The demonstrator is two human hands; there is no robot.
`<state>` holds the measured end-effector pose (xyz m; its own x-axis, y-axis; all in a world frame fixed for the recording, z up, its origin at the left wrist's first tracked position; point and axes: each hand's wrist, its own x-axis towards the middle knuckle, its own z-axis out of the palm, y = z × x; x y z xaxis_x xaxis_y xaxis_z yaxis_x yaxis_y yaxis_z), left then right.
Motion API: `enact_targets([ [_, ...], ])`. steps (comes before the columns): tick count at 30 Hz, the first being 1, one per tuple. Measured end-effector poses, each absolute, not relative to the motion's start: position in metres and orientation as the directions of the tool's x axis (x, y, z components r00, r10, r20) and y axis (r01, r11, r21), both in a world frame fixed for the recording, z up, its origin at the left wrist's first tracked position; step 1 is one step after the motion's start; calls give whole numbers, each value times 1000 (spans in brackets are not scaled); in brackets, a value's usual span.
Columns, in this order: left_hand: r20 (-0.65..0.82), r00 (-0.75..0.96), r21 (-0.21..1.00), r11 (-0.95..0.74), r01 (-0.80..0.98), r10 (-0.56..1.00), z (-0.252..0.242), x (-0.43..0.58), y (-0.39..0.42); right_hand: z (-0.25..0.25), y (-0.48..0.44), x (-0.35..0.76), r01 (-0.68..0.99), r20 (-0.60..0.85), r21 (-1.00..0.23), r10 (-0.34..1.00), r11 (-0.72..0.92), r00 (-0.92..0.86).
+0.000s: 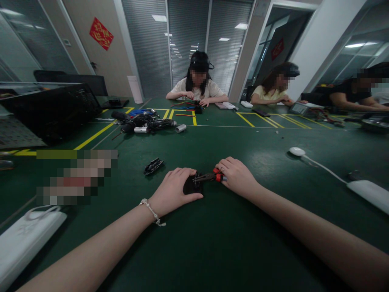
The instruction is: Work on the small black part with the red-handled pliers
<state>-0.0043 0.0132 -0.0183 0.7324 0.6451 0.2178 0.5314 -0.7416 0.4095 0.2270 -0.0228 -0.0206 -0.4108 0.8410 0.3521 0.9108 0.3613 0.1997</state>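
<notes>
My left hand (174, 186) is closed around a small flat black part (190, 187), holding it against the green tabletop. My right hand (235, 174) grips the red handles of a pair of needle-nose pliers (207, 177). The dark jaws of the pliers point left and reach over the black part; whether they pinch anything on it is too small to tell. To the left of my left hand lies a separate black plastic piece (153, 166) with an uneven, detailed surface.
A heap of tools and cables (142, 121) lies farther back, beside a silver cylinder (180, 128). White power banks (33, 239) and a white mouse-like puck (297, 151) with a cable flank my arms. Across the table (225, 138), a person (197, 81) handles coloured wires; others sit at right.
</notes>
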Motion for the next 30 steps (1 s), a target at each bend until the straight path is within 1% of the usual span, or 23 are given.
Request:
enact_targets([
  [6,238,733,397,-752,525,637,-20,-4,14,-21,-23,227,912,349,229,846,340,-403],
  [15,231,733,394,-750,531,640,-20,-4,14,-21,-23,227,917,356,225,849,328,-391],
  [30,233,737,388,-756,528,634,-20,-4,15,-19,-24,227,897,348,269,833,350,-429],
])
